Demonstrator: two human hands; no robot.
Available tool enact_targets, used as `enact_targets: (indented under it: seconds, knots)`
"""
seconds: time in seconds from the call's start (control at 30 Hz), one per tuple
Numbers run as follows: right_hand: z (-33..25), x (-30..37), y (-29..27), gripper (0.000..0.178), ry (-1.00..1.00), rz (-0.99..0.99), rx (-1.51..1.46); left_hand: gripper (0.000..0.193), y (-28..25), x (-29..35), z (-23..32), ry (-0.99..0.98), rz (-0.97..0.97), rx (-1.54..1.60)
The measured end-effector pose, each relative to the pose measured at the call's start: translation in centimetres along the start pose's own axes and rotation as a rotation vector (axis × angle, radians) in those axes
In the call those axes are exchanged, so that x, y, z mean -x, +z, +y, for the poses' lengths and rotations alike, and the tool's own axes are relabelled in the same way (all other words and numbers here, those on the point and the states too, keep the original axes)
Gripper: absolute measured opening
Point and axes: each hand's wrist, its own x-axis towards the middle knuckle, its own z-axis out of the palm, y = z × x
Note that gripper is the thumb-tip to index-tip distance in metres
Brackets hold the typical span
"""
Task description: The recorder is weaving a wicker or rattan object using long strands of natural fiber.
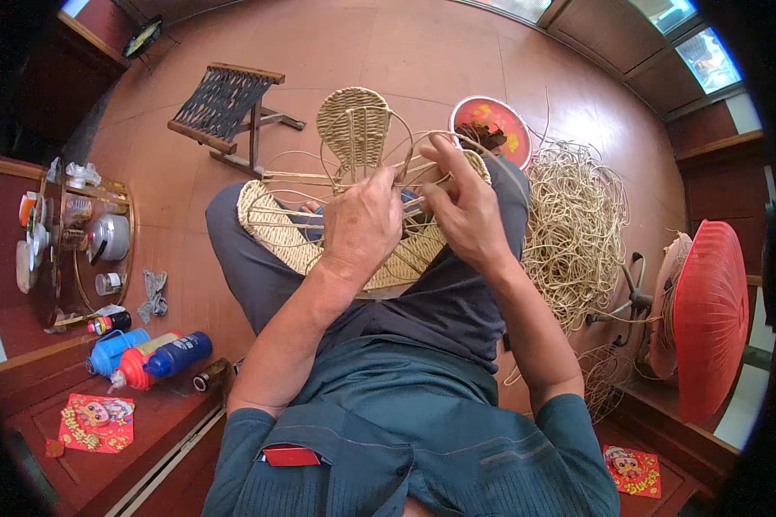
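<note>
Woven frame (272, 231) — left hand (364, 215) pinching cord (410, 153), right hand (467, 205) half spread, hold unclear — might pull uneven if strands snag on the pile (573, 228) right of the frame.

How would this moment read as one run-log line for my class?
left hand: closed on cord | right hand: fingers bent near cord, grip unclear | woven piece: at lap | cord heap: person's right

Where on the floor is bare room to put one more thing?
Bare floor lies beyond the woven piece, between the stool and the red basin. Another patch is between the stool and the kettle. The right side is crowded by the heap of cord.
</note>
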Motion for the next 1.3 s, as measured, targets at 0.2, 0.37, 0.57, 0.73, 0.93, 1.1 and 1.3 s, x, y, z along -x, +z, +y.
enact_targets:
  seconds: [0.2,0.37,0.57,0.73,0.93,1.1,1.3]
  knots:
    - [-0.4,-2.2,2.2,0.06,0.13,-0.021,-0.037,0.02,0.7,0.0,-0.6,0.032,0.056,-0.02]
    - [-0.3,-2.0,1.5,0.053,0.132,0.011,-0.225,0.017,1.8,0.5,-0.7,0.203,0.265,0.0]
    - [0.3,-1.2,-4.5,0.053,0.388,-0.122,-0.722,0.017,1.9,-0.1,-0.7,0.352,0.277,-0.121]
    - [7.5,1.6,-17.1,0.058,0.495,0.332,-0.635,0.018,1.7,-0.4,-1.3,0.355,0.245,-0.128]
    - [21.8,12.8,-35.7,0.029,0.645,1.042,-0.899,0.015,1.8,-0.8,-1.4,0.387,0.287,0.042]
    - [19.9,12.8,-30.4,0.047,0.845,0.854,-0.88,0.011,0.8,-1.4,-2.1,0.316,0.333,-0.047]
    - [5.1,7.0,-9.3,0.038,0.035,0.29,0.153,0.013,-0.3,-2.1,-2.1,0.351,0.336,-0.252]
